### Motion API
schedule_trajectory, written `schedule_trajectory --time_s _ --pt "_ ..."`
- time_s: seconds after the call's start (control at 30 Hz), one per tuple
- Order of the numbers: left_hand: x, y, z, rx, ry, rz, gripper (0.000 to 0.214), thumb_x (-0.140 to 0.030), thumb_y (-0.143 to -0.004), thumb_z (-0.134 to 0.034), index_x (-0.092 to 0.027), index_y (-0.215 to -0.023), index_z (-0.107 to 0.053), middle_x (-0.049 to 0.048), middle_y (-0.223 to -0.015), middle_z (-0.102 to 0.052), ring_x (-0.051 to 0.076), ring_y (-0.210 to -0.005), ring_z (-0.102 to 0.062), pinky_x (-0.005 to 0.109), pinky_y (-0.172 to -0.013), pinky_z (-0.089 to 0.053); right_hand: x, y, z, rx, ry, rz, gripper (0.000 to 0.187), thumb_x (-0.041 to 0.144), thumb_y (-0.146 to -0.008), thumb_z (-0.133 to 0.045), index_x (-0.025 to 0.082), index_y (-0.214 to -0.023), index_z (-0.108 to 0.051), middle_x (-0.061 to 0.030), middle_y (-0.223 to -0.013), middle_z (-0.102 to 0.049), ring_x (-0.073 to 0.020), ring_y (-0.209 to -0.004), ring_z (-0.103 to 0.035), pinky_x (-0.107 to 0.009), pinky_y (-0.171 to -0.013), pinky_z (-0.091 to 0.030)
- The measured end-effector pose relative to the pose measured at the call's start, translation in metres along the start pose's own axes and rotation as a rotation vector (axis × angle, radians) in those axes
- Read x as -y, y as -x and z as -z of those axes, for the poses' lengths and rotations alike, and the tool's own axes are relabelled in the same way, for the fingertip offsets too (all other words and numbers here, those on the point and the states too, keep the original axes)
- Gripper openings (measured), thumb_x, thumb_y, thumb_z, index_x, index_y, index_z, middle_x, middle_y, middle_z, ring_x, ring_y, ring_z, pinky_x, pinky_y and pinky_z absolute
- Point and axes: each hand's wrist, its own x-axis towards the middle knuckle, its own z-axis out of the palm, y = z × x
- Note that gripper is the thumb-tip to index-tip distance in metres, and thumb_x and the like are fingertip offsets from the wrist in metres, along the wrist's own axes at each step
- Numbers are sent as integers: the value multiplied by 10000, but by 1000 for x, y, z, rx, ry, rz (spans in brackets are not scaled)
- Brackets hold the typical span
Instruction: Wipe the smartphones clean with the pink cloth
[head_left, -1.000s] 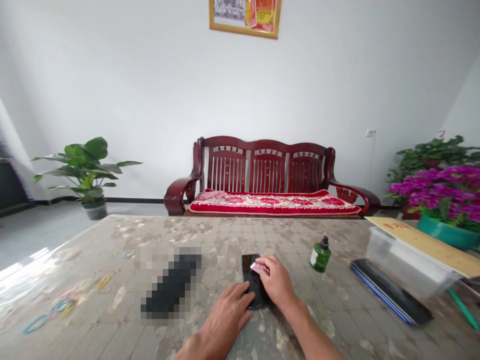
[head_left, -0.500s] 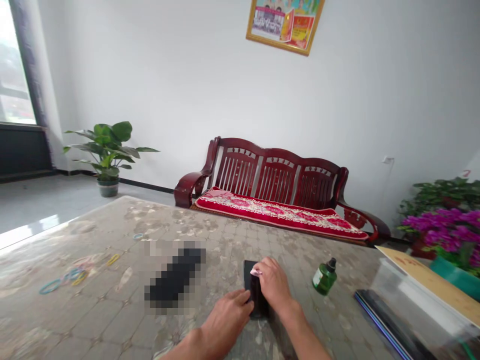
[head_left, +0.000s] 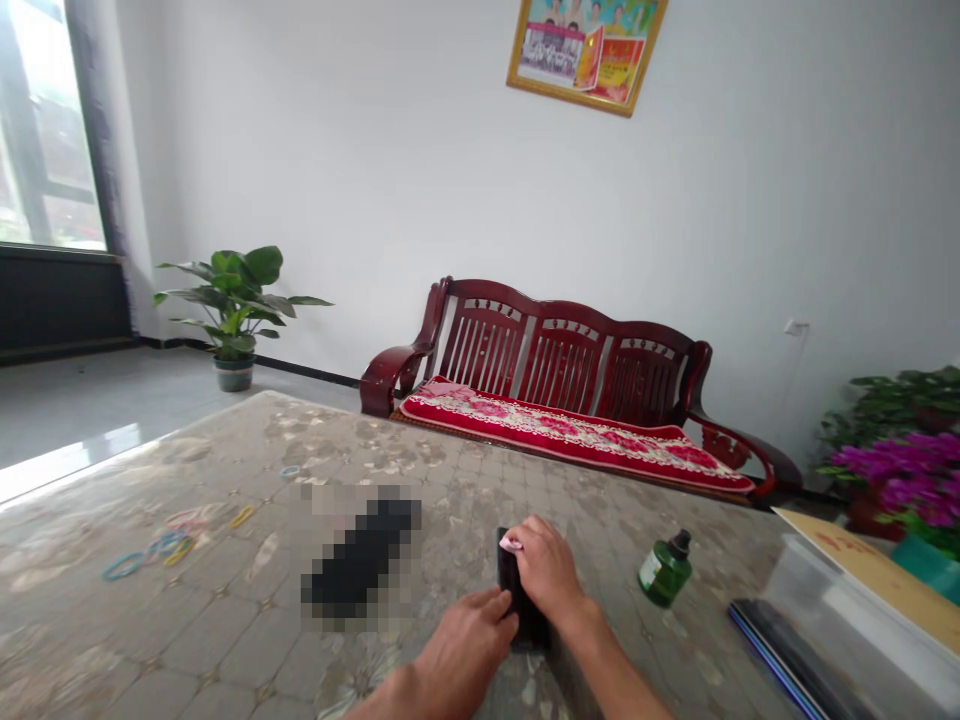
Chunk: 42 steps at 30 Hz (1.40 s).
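Note:
A glossy black slab, shaped like a phone [head_left: 530, 622], is on the table in front of me, partly covered by both hands. My left hand [head_left: 472, 640] grips its left edge, thumb and fingers closed against it. My right hand [head_left: 546, 568] is bent over its far right side, pinching a small pale pink cloth [head_left: 511, 545] at the slab's far end. Most of the cloth is hidden in the fingers. To the right stands a green bottle [head_left: 665, 570] with a black cap.
On the patterned tabletop [head_left: 225, 640] lie a pixelated dark object [head_left: 364, 560] and several coloured elastic bands [head_left: 176, 545] to the left. At right are a clear plastic box [head_left: 825, 600] and a dark flat stack [head_left: 780, 650]. A wooden bench [head_left: 570, 350] stands beyond.
The whole view has shifted slightly, moving things to the right. The black slab looks narrower now, as if turned or tilted. Both hands keep their hold.

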Motion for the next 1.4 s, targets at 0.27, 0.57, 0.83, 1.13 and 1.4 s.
schedule_trajectory --time_s 0.27,0.57,0.83,1.13,1.4 --pt "1 2 1 17 17 -6 171 -91 -932 -518 -176 -968 -661 79 -1084 -688 230 -1050 -654 305 -998 -498 -3 -19 -4 -9 -11 -32 282 106 -929 -483 236 -926 -733 -41 -957 -673 -183 -963 -597 -239 -827 -400" --pt "-4 3 11 7 64 21 175 -84 -923 -514 -181 -961 -655 70 -1086 -690 228 -1047 -654 296 -965 -507 -2 5 9 38 -93 131 259 148 -953 -484 239 -910 -723 -23 -922 -658 -160 -933 -592 -236 -844 -403" --pt "-4 3 8 -6 49 30 158 -88 -918 -542 -191 -926 -661 42 -1039 -713 201 -1005 -666 266 -951 -493 -2 24 15 61 -113 119 251 143 -951 -492 235 -895 -719 -26 -914 -645 -160 -920 -585 -235 -822 -399" --pt "-1 7 10 -6 -39 85 133 -177 -936 -604 -191 -821 -669 18 -861 -706 191 -820 -671 274 -814 -500 2 60 33 103 -213 144 276 105 -921 -484 237 -885 -724 -13 -895 -640 -157 -906 -580 -239 -814 -390" --pt "9 10 26 -47 127 87 269 -278 -1007 -504 -202 -816 -678 0 -844 -684 146 -819 -654 199 -740 -465 -6 73 33 101 -350 203 355 7 -807 -484 249 -861 -739 2 -868 -642 -149 -903 -565 -233 -818 -389"
